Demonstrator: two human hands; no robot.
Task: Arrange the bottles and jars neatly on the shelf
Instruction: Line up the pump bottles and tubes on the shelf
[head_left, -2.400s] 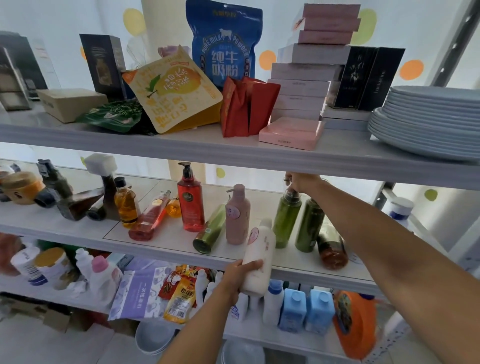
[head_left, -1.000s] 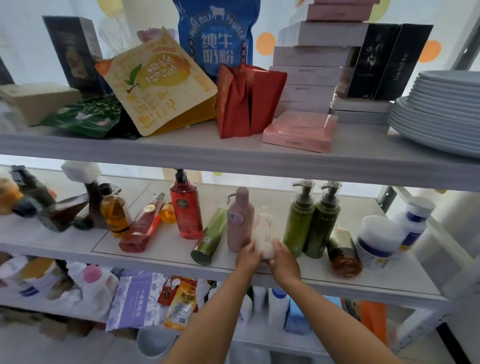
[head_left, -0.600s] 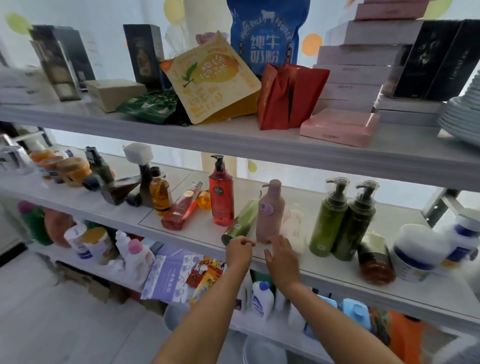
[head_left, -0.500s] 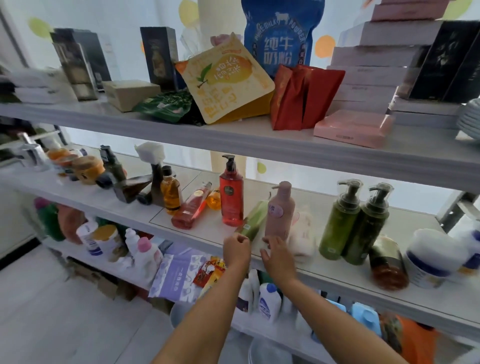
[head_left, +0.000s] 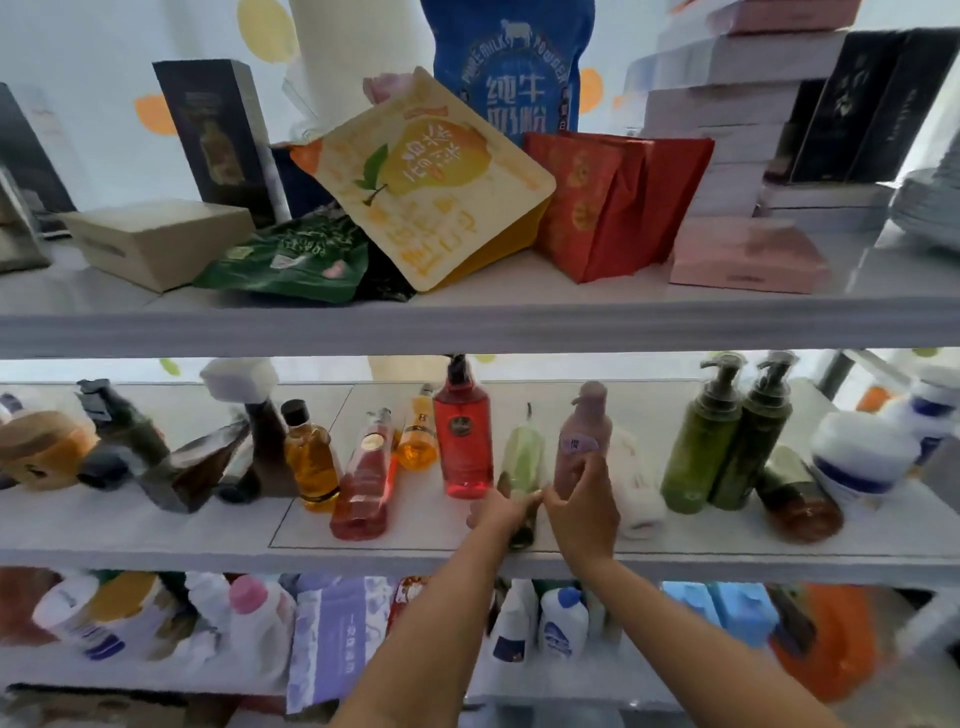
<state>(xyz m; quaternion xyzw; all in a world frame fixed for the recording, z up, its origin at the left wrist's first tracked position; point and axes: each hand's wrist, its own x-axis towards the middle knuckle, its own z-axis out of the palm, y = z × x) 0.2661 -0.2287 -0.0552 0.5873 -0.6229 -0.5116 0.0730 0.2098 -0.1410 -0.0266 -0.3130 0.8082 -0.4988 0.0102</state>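
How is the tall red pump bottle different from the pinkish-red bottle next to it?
The tall red pump bottle stands upright; the pinkish-red clear bottle lies tipped over on the middle shelf. The red one has a black pump top and looks darker; the pinkish one has a round gold label. Both are see-through with reddish liquid.

Shelving unit: pale grey boards in three visible tiers. Upper shelf (head_left: 519, 327) spans the full width; middle shelf (head_left: 156, 551) below it; lower shelf (head_left: 571, 686) nearest the floor. A dark metal upright (head_left: 834, 371) shows at far right, between upper and middle tiers. Back wall (head_left: 104, 62): white, marked with round orange and yellow-green spots (head_left: 153, 114). Light: bright and diffuse from behind the unit, strongest in the gap under the upper shelf. Edges of the view are blurred.
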